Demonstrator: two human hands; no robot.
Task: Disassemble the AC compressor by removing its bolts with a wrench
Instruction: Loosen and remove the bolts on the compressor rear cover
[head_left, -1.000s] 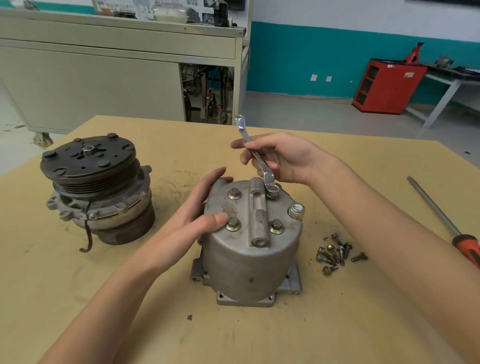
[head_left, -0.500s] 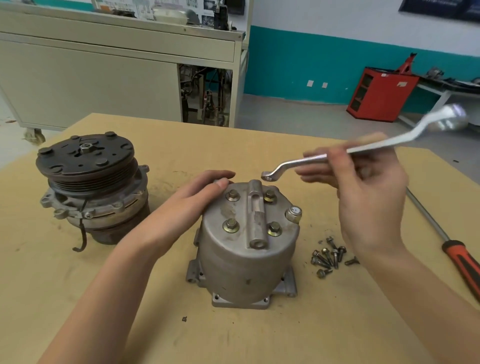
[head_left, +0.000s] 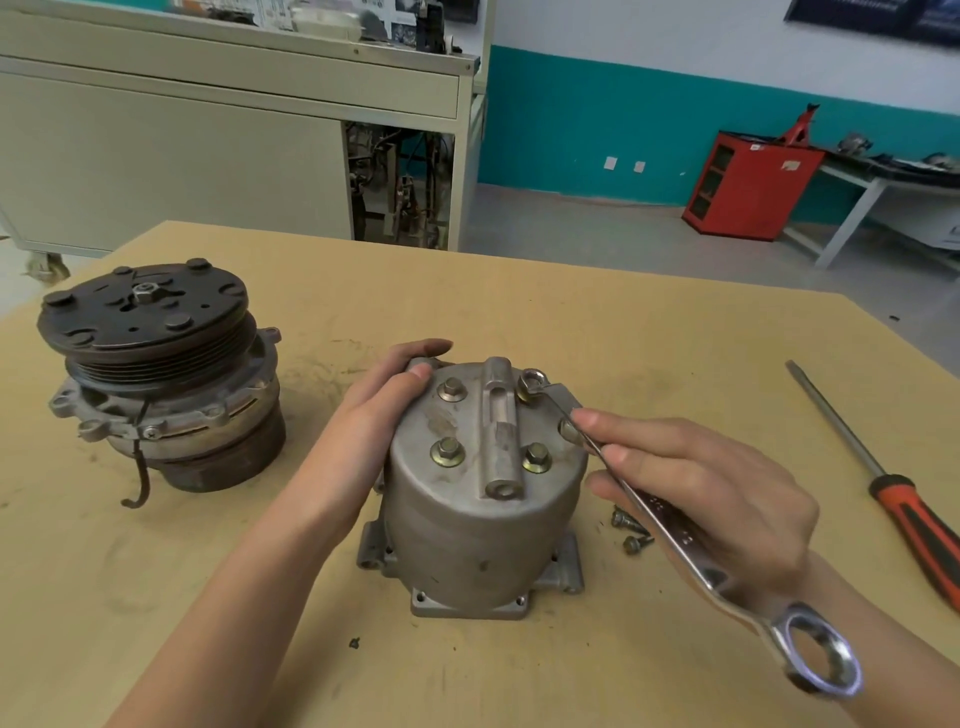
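Note:
A grey AC compressor housing (head_left: 470, 519) stands upright in the middle of the wooden table (head_left: 649, 353). Three bolts show on its top face, and a fourth at the back right sits under the small ring end of a silver wrench (head_left: 670, 530). My right hand (head_left: 701, 488) grips the wrench shank, whose handle slants toward me with its big ring end at the lower right. My left hand (head_left: 379, 400) rests on the housing's upper left edge, fingers curved over the rim.
The compressor's clutch and pulley half (head_left: 161, 374) stands at the left. Loose bolts (head_left: 631, 530) lie right of the housing, partly hidden by my right hand. An orange-handled screwdriver (head_left: 883, 483) lies at the right edge. A cabinet and red box stand beyond the table.
My right hand lifted the wrench off the back right bolt, swung it round in the air, then set its ring end back on that bolt with the handle now pointing toward me.

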